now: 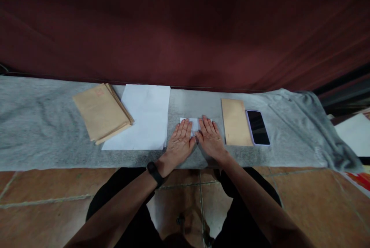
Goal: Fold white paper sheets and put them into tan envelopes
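Note:
Both hands lie flat on a small folded piece of white paper (195, 124) at the middle of the cloth-covered bench. My left hand (180, 140) covers its left part with the fingers stretched forward. Over the right part rests my right hand (210, 138), palm down, fingers slightly spread. The two thumbs almost meet near the paper's lower edge. Most of the paper is hidden beneath the hands; a strip shows between them. To the left is a stack of white paper sheets (147, 121). A single brown envelope (236, 123) lies to the right of my right hand.
Several brown envelopes (101, 111) are piled at the left, overlapping the white sheets. A phone (258, 127) with a pale purple case lies beside the single envelope. Grey cloth (291, 124) covers the narrow bench. A dark red curtain (185, 40) hangs behind it.

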Demonstrator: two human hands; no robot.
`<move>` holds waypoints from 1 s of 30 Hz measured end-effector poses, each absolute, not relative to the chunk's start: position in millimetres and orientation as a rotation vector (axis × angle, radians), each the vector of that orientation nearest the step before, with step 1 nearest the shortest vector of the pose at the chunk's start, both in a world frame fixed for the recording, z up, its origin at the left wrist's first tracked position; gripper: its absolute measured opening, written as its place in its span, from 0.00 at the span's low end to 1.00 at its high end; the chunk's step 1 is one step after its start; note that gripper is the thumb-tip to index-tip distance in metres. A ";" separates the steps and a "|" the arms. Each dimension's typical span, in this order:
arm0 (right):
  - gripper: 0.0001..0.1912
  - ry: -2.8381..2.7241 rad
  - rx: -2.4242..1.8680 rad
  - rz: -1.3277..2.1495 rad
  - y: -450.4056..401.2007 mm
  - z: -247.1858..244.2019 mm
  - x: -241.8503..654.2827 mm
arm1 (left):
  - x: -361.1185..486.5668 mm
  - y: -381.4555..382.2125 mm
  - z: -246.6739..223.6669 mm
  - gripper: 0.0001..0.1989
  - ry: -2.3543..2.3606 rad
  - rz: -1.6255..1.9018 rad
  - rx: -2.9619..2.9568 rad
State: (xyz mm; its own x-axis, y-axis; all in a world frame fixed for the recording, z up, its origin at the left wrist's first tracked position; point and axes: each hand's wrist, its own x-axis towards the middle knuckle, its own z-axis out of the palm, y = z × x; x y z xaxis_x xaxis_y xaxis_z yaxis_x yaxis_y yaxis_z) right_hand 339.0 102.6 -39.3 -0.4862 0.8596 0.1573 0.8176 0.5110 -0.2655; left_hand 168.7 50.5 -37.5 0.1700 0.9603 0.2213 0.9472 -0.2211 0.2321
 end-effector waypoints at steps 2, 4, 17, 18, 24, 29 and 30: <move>0.32 -2.469 -1.422 0.214 102.3 -39.6 339.7 | 169.1 54.3 -36.0 0.33 1.953 0.482 2.340; 0.32 -2.450 -1.439 0.203 101.7 -39.5 340.3 | 169.8 58.4 -35.0 0.33 1.978 0.467 2.310; 0.37 -2.414 -1.550 0.209 101.6 -38.9 351.1 | 167.4 67.3 -29.7 0.39 2.173 0.376 2.173; 0.37 -2.412 -1.552 0.212 101.5 -39.0 352.0 | 167.0 67.1 -30.1 0.39 2.181 0.373 2.169; 0.32 -2.400 -1.504 0.258 109.4 -35.1 357.5 | 165.5 66.7 -34.2 0.39 2.186 0.470 2.171; 0.25 -2.406 -1.448 0.301 128.0 -25.0 358.7 | 162.2 67.9 -36.9 0.39 2.148 0.554 2.190; 0.25 -2.409 -1.450 0.303 131.2 -23.2 358.3 | 161.2 68.0 -37.1 0.39 2.138 0.566 2.198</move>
